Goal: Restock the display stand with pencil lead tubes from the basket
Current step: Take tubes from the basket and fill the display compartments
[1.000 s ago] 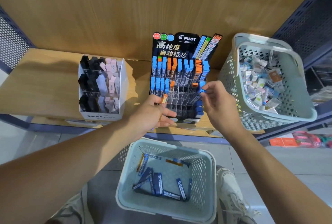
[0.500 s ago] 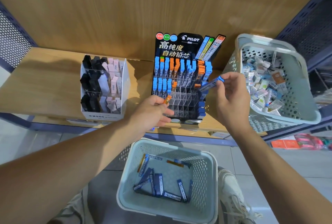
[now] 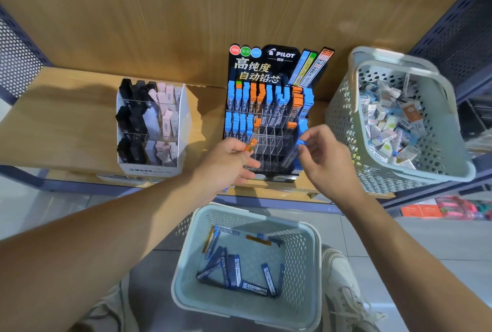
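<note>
At one display stand (image 3: 269, 118), left hand (image 3: 229, 161) grip closed round one orange-capped tube (image 3: 250, 144), right hand (image 3: 327, 156) grip pinching one blue-capped tube (image 3: 291, 156); one floor basket (image 3: 303, 257), one shelf basket (image 3: 343, 118).

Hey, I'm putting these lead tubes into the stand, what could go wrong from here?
1. The blue-capped tube in your right hand is tilted across the stand and its narrow clear slots, so it may miss its slot or jam.
2. Your left hand holds the orange-capped tube close to the filled rows; a bump could knock seated tubes askew.
</note>
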